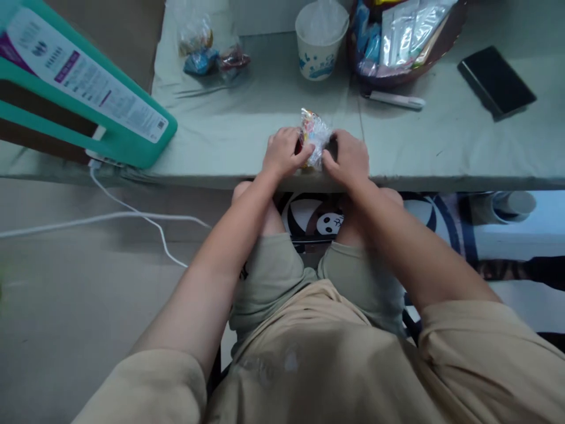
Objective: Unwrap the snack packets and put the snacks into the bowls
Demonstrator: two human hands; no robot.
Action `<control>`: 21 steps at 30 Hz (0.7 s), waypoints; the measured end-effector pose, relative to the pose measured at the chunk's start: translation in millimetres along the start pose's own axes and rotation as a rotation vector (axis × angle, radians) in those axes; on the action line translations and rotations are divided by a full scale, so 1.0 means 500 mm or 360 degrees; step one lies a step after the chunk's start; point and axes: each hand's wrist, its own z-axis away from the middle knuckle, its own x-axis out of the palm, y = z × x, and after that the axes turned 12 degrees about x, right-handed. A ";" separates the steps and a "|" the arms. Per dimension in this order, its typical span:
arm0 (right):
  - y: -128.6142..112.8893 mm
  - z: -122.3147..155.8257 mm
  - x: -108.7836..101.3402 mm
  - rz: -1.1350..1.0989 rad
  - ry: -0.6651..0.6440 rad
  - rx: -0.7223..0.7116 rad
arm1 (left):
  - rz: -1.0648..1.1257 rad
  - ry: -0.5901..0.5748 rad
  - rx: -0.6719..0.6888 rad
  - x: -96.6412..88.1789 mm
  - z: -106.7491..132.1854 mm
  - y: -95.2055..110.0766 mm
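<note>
**Both hands on one clear packet, near edge of tabletop**

Tabletop (pixel 247 135): pale green cloth cover, runs the full width of the view.

Teal device (pixel 44 97): far left, lying at an angle, white printed label on top. A white cable (pixel 132 212) leaves its near end and trails over the floor at left.

Brown bowl (pixel 445 44): far right of centre, full of flat sachets (print too small to read).

Black flat slab (pixel 497 81): far right, well apart from the hands.

Paper cup (pixel 318 59): far centre, just left of the bowl, lined with clear plastic.

Left hand (pixel 282 153) and right hand (pixel 348 158): centre, at the near edge, knuckles up. Each grip is pressed together, pinching one side of the packet: left grip on its left side, right grip on its right.

Clear packet (pixel 314 136): crinkled wrapper, coloured contents, held between the two hands just above the tabletop's near edge. Can't tell whether its base touches the cloth.

White pen (pixel 397 100): lying flat, just near of the bowl.

Wrapped sweets (pixel 207 50): small cluster, far left of centre.
</note>
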 end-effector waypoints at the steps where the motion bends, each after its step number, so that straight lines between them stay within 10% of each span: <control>1: -0.006 0.003 0.000 0.0060 0.0004 0.0025 | -0.0082 0.0005 0.0019 0.008 0.001 0.001; 21: -0.037 0.013 -0.010 0.0090 0.0108 0.0028 | -0.0189 -0.0096 -0.0002 -0.010 -0.009 0.000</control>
